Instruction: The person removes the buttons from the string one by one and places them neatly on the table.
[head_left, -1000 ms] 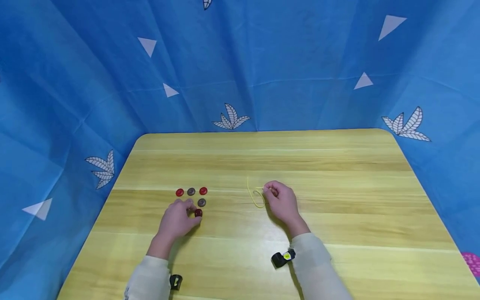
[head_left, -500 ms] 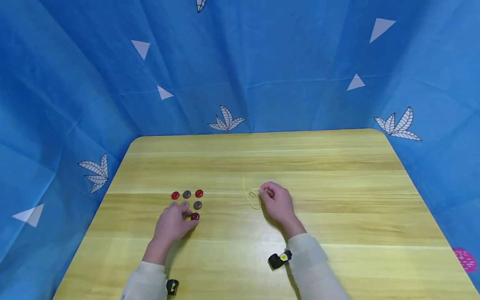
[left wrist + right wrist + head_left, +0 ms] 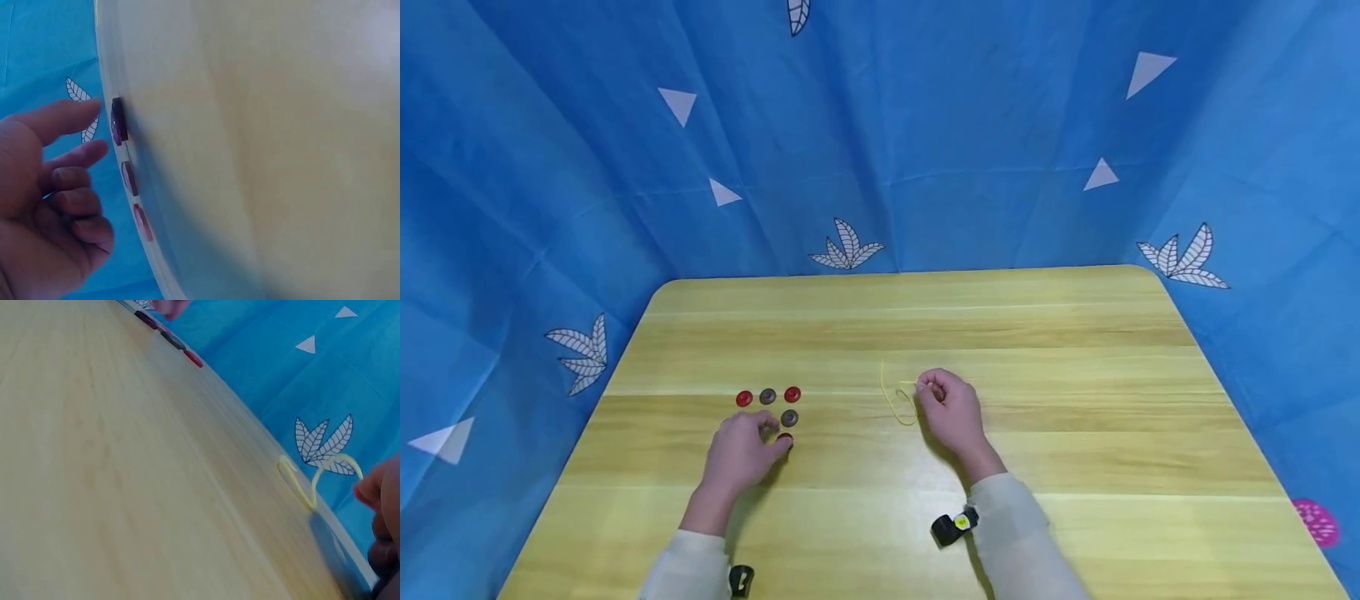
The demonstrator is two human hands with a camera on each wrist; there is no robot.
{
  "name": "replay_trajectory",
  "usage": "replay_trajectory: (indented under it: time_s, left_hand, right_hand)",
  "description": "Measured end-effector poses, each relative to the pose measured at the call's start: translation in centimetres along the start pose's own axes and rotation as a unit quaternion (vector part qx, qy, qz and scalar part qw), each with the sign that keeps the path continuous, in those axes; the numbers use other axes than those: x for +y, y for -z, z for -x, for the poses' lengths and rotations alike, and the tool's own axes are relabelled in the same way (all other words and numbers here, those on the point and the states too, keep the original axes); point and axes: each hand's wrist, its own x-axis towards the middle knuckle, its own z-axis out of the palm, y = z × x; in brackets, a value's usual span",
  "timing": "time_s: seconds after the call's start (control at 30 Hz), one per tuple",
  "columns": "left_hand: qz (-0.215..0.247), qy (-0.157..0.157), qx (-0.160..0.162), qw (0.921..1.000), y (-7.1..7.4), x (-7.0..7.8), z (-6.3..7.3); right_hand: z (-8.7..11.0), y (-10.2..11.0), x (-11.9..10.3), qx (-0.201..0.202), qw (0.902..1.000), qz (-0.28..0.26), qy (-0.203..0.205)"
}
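My left hand (image 3: 737, 454) hovers over the near end of a group of small round, button-like discs. Beneath its thumb tip, a dark red disc (image 3: 785, 436) is partly covered. In the left wrist view thumb and forefinger stand apart beside this dark red disc (image 3: 119, 120), nothing between them, while the other fingers curl. A grey-brown disc (image 3: 789, 418) lies just beyond. To the right, my right hand (image 3: 951, 408) pinches one end of a thin yellow string (image 3: 898, 412) between thumb and forefinger. The string's loose part loops on the table; the right wrist view shows its bend (image 3: 312, 494).
Behind the left hand lie a red disc (image 3: 744, 398), another grey-brown disc (image 3: 767, 396) and a second red disc (image 3: 792, 394) in a row. The wooden table (image 3: 1075, 375) ends at a blue patterned curtain (image 3: 970, 167) at the back and sides.
The head view has shifted slightly. Earlier the dark red disc showed between my left thumb and forefinger; now the thumb partly covers it. The right hand keeps its pinch on the string.
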Motion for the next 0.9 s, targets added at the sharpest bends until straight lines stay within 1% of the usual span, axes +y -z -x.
replay_trajectory:
  time_s: [0.13,0.2,0.3,0.4,0.5,0.63,0.67,0.7,0.77,0.87,0.9]
  left_hand:
    - [0.039,-0.003,0.041,0.9984,0.3,0.8,-0.6]
    - [0.055,-0.008,0.052,0.9971,0.4,1.1,-0.9]
    - [0.063,-0.014,0.060,0.9961,0.4,1.7,-1.4]
    - [0.070,-0.021,0.065,0.9952,0.1,2.2,-1.8]
    - [0.082,-0.023,0.058,0.9947,-0.2,2.9,-2.3]
    - [0.086,0.006,0.038,0.9955,-0.2,3.8,-2.7]
    - [0.090,0.004,0.039,0.9952,-0.2,4.0,-2.8]
    - [0.093,-0.002,0.048,0.9945,-0.2,4.1,-2.9]
    - [0.105,-0.024,0.083,0.9907,-0.2,4.3,-3.3]
    - [0.120,-0.078,0.154,0.9776,-0.1,4.7,-4.1]
    - [0.118,-0.088,0.176,0.9733,-0.1,4.8,-4.4]
  right_hand:
    - [0.1,0.0,0.3,0.059,0.9970,0.044,0.026]
    - [0.3,0.1,0.4,0.083,0.9939,0.069,0.024]
    - [0.7,0.4,0.4,0.099,0.9896,0.105,0.001]
    - [0.9,1.0,0.2,0.102,0.9832,0.151,-0.014]
    - [1.0,1.7,0.2,0.093,0.9752,0.200,-0.019]
    - [0.9,2.1,0.3,0.066,0.9694,0.233,-0.038]
    - [0.9,2.2,0.3,0.057,0.9682,0.239,-0.047]
    - [0.9,2.3,0.4,0.048,0.9671,0.244,-0.056]
    - [0.7,2.5,0.4,0.029,0.9643,0.254,-0.071]
    - [0.6,2.9,0.2,-0.001,0.9626,0.257,-0.086]
    - [0.5,3.0,0.2,-0.008,0.9628,0.256,-0.086]
